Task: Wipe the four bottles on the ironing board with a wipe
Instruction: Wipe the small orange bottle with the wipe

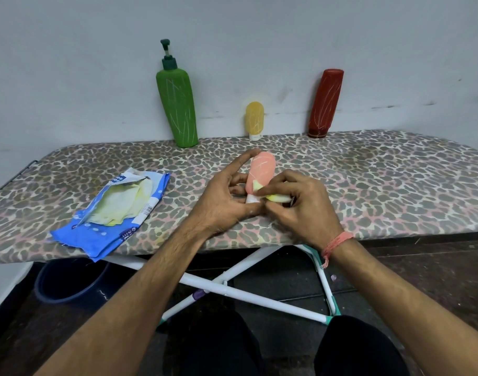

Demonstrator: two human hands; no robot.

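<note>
Holding the pink bottle (260,172) in my left hand (227,202), fingers curled round its lower body and white cap; it sits just above the ironing board (368,180), near the middle of the near edge. My right hand (303,204) pinches a folded yellowish wipe (278,197) against the bottle just above the cap.

Risk: left grip is low on the bottle, so hard rubbing could twist it loose or pop the cap. The wipe is bunched small; it may skip the far side.

Orientation: long axis runs from near edge toward far edge, tilted up; cap points at me, rounded end away.

Green pump bottle (178,104), yellow bottle (255,119) and red bottle (325,103) stand along the far edge, scribble marks visible. The wipe pack (115,213) lies open toward the left end.
</note>
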